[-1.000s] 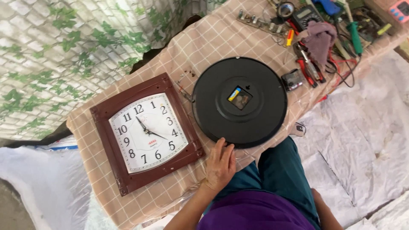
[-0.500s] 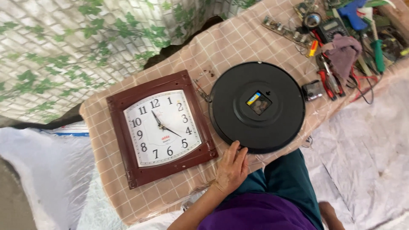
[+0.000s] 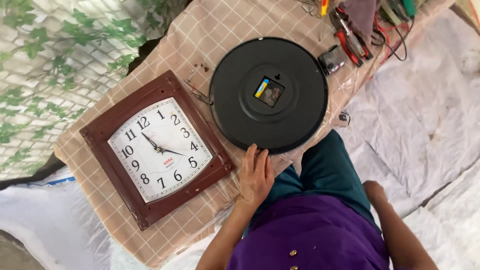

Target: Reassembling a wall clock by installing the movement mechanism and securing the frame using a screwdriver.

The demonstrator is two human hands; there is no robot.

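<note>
Now our left hand (image 3: 256,176) has crept up from the checked-cloth desk (image 3: 165,40), fingers loosely spread and touching the near rim of the round black face-down plastic clock (image 3: 240,95), while our right hand (image 3: 375,191) hangs empty beside our lap.

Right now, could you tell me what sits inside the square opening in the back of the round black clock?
In the round black clock, the opening holds a battery beside a dark movement. The dial faces down, hidden.
</note>
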